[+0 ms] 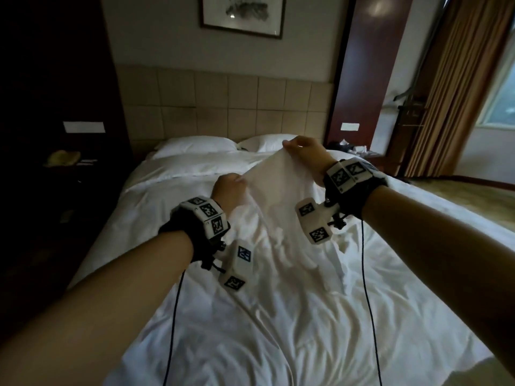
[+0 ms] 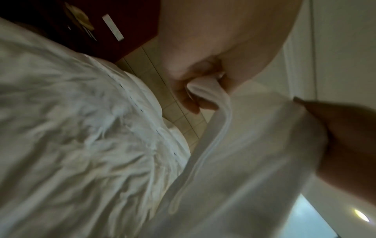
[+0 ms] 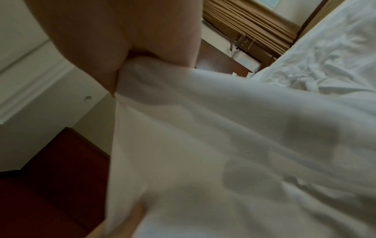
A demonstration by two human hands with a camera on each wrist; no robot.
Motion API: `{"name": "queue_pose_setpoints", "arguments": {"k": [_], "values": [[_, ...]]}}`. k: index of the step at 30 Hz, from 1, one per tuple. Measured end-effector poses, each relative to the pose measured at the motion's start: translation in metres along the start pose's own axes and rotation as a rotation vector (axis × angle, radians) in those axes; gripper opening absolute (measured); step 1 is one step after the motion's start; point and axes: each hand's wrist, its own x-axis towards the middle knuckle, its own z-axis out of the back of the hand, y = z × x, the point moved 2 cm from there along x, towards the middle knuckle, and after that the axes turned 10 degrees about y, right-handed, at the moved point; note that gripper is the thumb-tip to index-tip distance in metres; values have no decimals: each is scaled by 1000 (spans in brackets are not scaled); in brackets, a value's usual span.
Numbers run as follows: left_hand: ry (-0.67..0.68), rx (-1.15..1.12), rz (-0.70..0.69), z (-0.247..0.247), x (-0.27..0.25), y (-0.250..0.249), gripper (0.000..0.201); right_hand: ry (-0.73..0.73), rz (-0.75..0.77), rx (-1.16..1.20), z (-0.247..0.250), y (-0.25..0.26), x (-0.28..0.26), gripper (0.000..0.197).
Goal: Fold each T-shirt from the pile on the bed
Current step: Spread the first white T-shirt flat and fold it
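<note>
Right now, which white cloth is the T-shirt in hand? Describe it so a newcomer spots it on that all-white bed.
Start at the white bed below the tan headboard. Over its middle, left hand and right hand grip one T-shirt by its top edge. Unlike the crumpled sheets, it hangs lifted and smooth.

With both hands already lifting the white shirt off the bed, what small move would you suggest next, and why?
Probably draw the hands apart to stretch the held edge. The left hand and right hand each pinch the white fabric T-shirt close together, the right higher, so the cloth slopes and its lower part trails crumpled on the white rumpled bed sheet. Spread taut and level, it should lay flat.
</note>
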Motion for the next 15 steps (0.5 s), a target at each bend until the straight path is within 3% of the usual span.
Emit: {"name": "queue_pose_setpoints", "arguments": {"k": [3,4,6,9,12,15], "values": [[-104,-72,-33,43,-6,-15,26,191,15,-132,-1,13,-7,20],[-134,-114,-61,55,-11,-23,27,269,-5,-307,-4,16,-9,21],[-200,-175,-106,74,-20,-38,27,334,-51,-745,-15,19,-14,42],[-312,-259,-137,100,-38,-55,25,231,-80,-953,-26,15,-16,39],[-405,-316,-140,126,-53,-56,26,156,-150,-933,-32,7,-14,31],[-490,-306,-115,154,-70,-46,34,40,-128,-805,-39,6,-10,30]]}}
